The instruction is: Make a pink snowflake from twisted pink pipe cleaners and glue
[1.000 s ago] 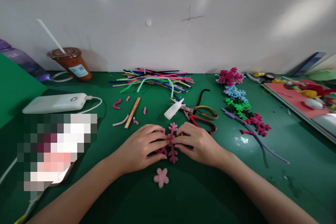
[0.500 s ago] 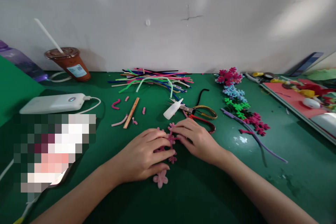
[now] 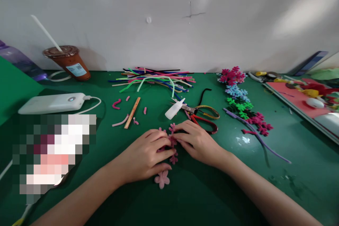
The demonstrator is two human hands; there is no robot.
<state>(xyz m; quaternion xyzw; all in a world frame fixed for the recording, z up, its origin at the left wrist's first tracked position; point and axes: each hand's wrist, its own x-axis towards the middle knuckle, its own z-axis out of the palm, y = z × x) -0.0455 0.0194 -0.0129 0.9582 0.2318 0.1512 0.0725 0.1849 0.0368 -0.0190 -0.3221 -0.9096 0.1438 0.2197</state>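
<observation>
Pink fuzzy pipe-cleaner pieces shaped into flowers lie under and between my hands on the green table. My left hand [image 3: 148, 152] is palm down with its fingers spread over them, covering some. Below its thumb, a pale pink pipe-cleaner flower [image 3: 162, 179] lies flat. My right hand [image 3: 197, 139] has its thumb and index finger closed on the edge of a darker pink pipe-cleaner sprig [image 3: 173, 142]; the exact pinch is partly hidden. Just beyond are a white glue bottle [image 3: 173, 110] and scissors [image 3: 197, 111] with yellow and red handles.
A heap of coloured pipe cleaners [image 3: 156, 79] lies against the wall. A wooden stick [image 3: 132, 113] and pink scraps are to the left, near a white power bank [image 3: 53, 103] and a drink cup [image 3: 70, 63]. Finished-looking coloured sprigs [image 3: 239, 104] stretch along the right.
My right fingers have shifted slightly left on the pink sprig. My left hand stays over the flowers, nearly still. The view has moved slightly.
</observation>
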